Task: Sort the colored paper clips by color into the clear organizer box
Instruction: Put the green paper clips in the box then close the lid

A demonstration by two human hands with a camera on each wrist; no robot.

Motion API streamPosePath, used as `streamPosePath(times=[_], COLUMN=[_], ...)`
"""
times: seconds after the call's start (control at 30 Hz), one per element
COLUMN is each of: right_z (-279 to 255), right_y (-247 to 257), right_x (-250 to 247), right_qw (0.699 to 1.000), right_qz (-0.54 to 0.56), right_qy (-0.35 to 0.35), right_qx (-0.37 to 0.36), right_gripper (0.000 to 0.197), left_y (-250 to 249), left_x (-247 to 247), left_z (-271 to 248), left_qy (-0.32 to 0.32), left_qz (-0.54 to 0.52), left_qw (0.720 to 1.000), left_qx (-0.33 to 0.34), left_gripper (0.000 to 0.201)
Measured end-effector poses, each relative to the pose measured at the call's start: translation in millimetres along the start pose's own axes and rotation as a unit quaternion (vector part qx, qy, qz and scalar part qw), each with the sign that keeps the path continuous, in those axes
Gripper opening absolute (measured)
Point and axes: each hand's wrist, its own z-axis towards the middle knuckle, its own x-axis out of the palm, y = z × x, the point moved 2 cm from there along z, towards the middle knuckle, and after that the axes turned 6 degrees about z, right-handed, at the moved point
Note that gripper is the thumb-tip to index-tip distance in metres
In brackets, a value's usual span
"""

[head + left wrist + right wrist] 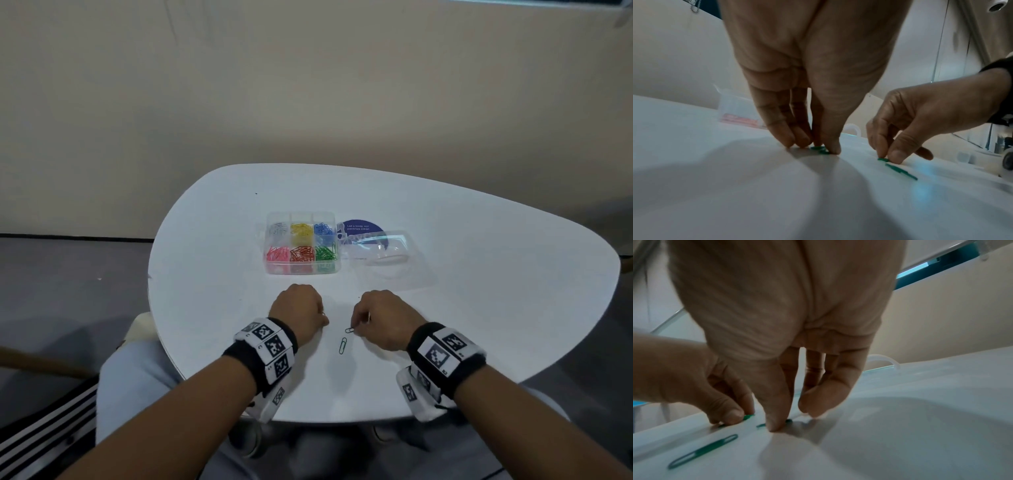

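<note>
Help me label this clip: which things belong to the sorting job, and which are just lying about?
Job: organizer box, green clips on the table, left hand, right hand.
Lying about: clear lid, blue sticker.

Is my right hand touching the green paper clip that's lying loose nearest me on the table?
Apart. The head view shows bare white table between the right hand and the loose green paper clip.

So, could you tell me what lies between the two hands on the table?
In the head view, two green paper clips: one at the right hand fingertips, one loose nearer the person; otherwise bare table.
</note>
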Motion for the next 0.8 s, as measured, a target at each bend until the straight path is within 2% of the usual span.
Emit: streamPosePath(times=[0.1,0.23,0.37,0.47,0.53,0.63,0.73,0.8], right_z=[-3.9,-3.7,-9.9,-14.0,-12.3,-6.0,-2.0,0.6], right_y=[-3.7,-0.2,12.2,17.6,17.4,16.4,13.9,13.3], right_x=[-2.1,-2.1,1.7,8.9,9.7,8.8,10.2,11.5], right_qw=[1.000,0.999,0.999,0.996,0.996,0.996,0.994,0.993], right_qz=[-0.013,-0.005,0.014,0.013,0.011,-0.006,-0.026,-0.040], right_qy=[0.019,0.037,0.029,0.068,0.075,0.077,0.099,0.108], right_qx=[0.013,0.026,-0.022,-0.049,-0.050,-0.045,-0.036,-0.035], right_gripper=[0.005,0.018,0.024,0.037,0.033,0.018,0.007,0.008], left_y=[10.4,16.8,17.3,17.8,17.6,15.9,17.4,20.0], left_x=[-0.3,-3.9,-7.7,-7.9,-7.5,-6.7,-5.6,-6.6], left_z=[-4.2,-8.9,-11.8,-10.7,-8.3,-4.4,2.3,6.8], left_qy=[-0.004,-0.006,-0.003,-0.007,-0.009,0.007,0.057,0.089], left_qz=[-0.007,-0.012,-0.005,0.005,0.013,0.054,0.076,0.080], left_qw=[1.000,1.000,0.999,0.999,0.999,0.997,0.994,0.990], left_qx=[0.003,0.016,0.034,0.037,0.038,0.048,0.062,0.076], left_gripper=[0.014,0.016,0.019,0.015,0.013,0.015,0.017,0.019])
